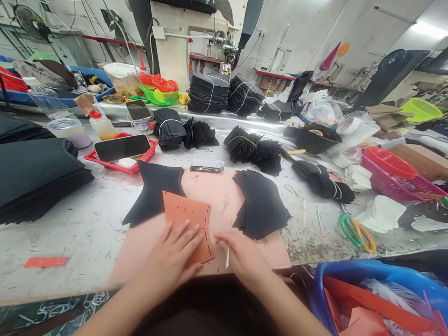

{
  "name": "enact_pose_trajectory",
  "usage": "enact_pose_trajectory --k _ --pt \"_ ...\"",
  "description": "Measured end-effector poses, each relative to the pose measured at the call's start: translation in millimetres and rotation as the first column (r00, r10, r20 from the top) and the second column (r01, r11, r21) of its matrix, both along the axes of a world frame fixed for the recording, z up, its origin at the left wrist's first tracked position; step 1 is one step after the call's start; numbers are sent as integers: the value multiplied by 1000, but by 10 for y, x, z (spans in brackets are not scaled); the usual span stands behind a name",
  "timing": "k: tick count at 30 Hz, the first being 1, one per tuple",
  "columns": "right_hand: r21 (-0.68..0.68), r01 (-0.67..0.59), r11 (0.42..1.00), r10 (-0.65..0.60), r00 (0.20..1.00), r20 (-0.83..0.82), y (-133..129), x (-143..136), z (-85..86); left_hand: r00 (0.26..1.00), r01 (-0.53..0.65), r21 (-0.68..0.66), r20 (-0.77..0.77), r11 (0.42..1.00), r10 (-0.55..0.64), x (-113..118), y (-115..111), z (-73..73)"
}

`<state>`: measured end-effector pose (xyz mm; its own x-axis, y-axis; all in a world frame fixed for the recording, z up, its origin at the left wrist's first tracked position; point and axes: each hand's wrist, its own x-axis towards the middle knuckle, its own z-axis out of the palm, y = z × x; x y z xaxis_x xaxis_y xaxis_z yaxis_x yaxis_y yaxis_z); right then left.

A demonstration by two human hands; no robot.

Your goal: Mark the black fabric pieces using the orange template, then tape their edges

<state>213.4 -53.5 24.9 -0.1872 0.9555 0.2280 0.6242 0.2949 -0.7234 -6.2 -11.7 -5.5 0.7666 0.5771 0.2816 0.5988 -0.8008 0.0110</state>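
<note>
An orange template (pixel 185 211) with small slots along its right side lies on a pink board (pixel 206 186). My left hand (pixel 180 247) rests flat on its lower part, fingers spread. Just right of the template, my right hand (pixel 241 254) pinches a thin white marking pen (pixel 227 256), its thumb side near the template's edge. Dark cut pieces (pixel 157 191) lie beyond the template on the left, partly under it. A fanned stack of similar dark pieces (pixel 261 203) sits on the board's right side. What lies directly beneath the template is hidden.
A red basket (pixel 154 151) holds a phone (pixel 122 148). Tied dark bundles (pixel 241 142) stand along the back. A tall dark stack (pixel 38 172) is at left. Scissors (pixel 357 233) lie at right, above a blue tub (pixel 320 284). An orange strip (pixel 45 262) lies front left.
</note>
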Motion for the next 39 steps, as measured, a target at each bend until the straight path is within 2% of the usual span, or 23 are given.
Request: enact_pose_trajectory --k 3,5,10,15,25,30,35,39 --pt "-2 53 999 -52 995 -84 134 69 123 1000 6 25 2 1000 -6 11 2 13" --pt "-21 40 999 -41 996 -75 237 47 162 1000 11 28 -6 1000 -11 13 6 20" --pt "-149 -31 988 51 990 129 448 -158 161 1000 8 28 -28 1000 -8 14 14 21" --pt "-185 -47 982 87 972 216 527 -232 169 999 -3 6 -33 1000 3 24 6 17" --pt "-207 -15 978 52 983 174 451 -147 155 1000 -5 21 -24 1000 5 35 -13 29" --pt "-228 -137 964 188 957 222 432 -156 193 1000 5 54 8 999 -6 48 -7 38" --pt "-183 -43 982 76 981 177 422 -151 183 1000 2 46 9 999 -2 47 -8 35" --pt "-269 -159 950 228 942 247 344 -131 232 1000 -1 31 18 1000 1 53 -10 34"
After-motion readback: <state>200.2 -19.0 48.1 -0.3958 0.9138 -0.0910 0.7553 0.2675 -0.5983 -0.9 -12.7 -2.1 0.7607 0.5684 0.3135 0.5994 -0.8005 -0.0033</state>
